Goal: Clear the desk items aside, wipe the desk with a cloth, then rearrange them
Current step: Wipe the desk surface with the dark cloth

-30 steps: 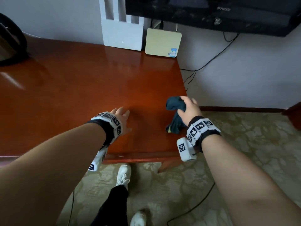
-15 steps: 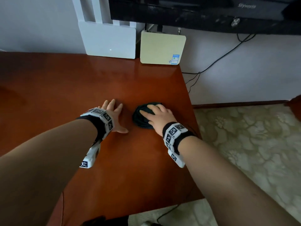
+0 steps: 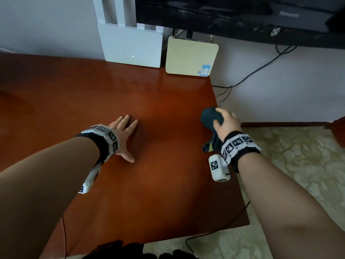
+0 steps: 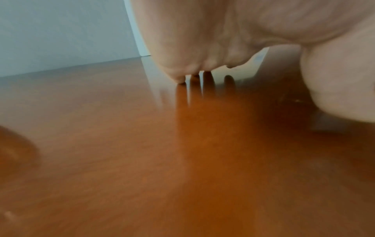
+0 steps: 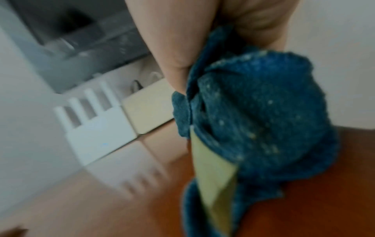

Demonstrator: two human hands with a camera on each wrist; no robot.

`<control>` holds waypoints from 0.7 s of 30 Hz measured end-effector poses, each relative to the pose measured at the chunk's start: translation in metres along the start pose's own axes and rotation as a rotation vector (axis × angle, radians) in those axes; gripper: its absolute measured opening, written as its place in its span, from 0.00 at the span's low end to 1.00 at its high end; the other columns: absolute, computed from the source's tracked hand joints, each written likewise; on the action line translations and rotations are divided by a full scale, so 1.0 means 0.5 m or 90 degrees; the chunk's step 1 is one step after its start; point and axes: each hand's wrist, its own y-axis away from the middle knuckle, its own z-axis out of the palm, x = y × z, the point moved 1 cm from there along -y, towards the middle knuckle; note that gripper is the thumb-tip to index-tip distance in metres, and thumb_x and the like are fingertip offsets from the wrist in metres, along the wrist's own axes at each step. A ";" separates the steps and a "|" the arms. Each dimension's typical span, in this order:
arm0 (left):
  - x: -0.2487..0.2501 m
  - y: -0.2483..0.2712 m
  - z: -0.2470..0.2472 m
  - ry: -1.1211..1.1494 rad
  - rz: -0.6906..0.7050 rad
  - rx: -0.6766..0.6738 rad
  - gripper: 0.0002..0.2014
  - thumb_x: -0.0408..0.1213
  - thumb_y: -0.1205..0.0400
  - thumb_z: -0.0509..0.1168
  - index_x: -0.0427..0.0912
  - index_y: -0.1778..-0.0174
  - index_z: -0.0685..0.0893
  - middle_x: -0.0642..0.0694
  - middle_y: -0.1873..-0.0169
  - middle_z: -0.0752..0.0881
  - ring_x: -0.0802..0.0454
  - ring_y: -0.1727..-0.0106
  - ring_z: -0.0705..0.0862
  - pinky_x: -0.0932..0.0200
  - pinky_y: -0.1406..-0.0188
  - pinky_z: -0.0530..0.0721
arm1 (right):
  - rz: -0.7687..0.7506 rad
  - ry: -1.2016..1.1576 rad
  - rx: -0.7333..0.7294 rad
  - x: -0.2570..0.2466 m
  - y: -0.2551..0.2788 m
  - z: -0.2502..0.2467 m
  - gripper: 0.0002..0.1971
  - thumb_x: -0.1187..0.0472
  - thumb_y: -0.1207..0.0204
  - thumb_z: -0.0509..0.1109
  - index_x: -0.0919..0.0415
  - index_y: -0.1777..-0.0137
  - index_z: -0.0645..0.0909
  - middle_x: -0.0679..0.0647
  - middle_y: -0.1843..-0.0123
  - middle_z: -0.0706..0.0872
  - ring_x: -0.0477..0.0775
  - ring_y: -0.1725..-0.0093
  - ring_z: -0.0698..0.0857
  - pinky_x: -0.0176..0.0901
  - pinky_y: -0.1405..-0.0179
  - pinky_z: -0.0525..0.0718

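My right hand (image 3: pixel 226 121) grips a bunched dark blue cloth (image 3: pixel 211 118) at the right edge of the glossy red-brown desk (image 3: pixel 158 184). The cloth (image 5: pixel 261 125) hangs in a wad from my fingers in the right wrist view, with a yellow-green label showing in its folds. My left hand (image 3: pixel 124 135) lies flat on the desk's middle, fingers straight and spread, holding nothing. From the left wrist camera, its palm (image 4: pixel 223 40) hovers low over the wood with the fingertips touching the surface.
A white router (image 3: pixel 131 47) with upright antennas and a cream box (image 3: pixel 191 57) lean against the wall at the desk's back. A black TV (image 3: pixel 242 17) hangs above them. Cables (image 3: pixel 261 68) run down the wall. Patterned carpet (image 3: pixel 298 156) lies right of the desk.
My right hand has slid the cloth from the desk's middle, beside the left hand, out to the right edge and bunched it in a grip. The left hand stays flat.
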 end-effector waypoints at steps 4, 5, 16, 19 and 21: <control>-0.057 0.055 0.060 -0.022 -0.057 -0.015 0.66 0.63 0.35 0.74 0.52 0.21 0.27 0.43 0.20 0.27 0.44 0.18 0.32 0.44 0.18 0.45 | -0.201 -0.008 -0.054 -0.137 0.043 0.041 0.22 0.59 0.19 0.61 0.52 0.24 0.69 0.57 0.25 0.69 0.62 0.26 0.69 0.49 0.29 0.71; -0.066 0.068 0.079 -0.022 -0.070 -0.013 0.66 0.63 0.36 0.74 0.51 0.21 0.27 0.42 0.21 0.27 0.44 0.18 0.32 0.45 0.18 0.45 | -0.247 0.004 -0.085 -0.172 0.061 0.063 0.22 0.58 0.18 0.61 0.52 0.24 0.68 0.56 0.25 0.69 0.62 0.26 0.68 0.49 0.29 0.70; -0.043 0.162 0.199 0.066 -0.116 0.030 0.62 0.64 0.33 0.72 0.50 0.18 0.33 0.45 0.19 0.31 0.43 0.17 0.37 0.44 0.18 0.48 | -0.439 0.230 -0.366 -0.230 0.276 0.214 0.22 0.59 0.22 0.63 0.45 0.28 0.71 0.51 0.26 0.68 0.60 0.26 0.64 0.55 0.32 0.75; -0.020 0.197 0.218 0.042 -0.107 0.003 0.60 0.62 0.31 0.72 0.51 0.18 0.33 0.44 0.18 0.33 0.39 0.17 0.41 0.42 0.19 0.54 | -0.433 0.222 -0.484 -0.206 0.317 0.177 0.19 0.61 0.24 0.64 0.48 0.34 0.77 0.53 0.33 0.78 0.59 0.35 0.78 0.50 0.38 0.80; -0.006 0.225 0.230 0.029 -0.094 -0.006 0.57 0.62 0.30 0.71 0.53 0.18 0.36 0.46 0.18 0.36 0.39 0.17 0.44 0.41 0.21 0.58 | -0.401 0.179 -0.504 -0.189 0.340 0.144 0.17 0.61 0.26 0.67 0.50 0.36 0.80 0.53 0.37 0.83 0.57 0.39 0.82 0.50 0.42 0.83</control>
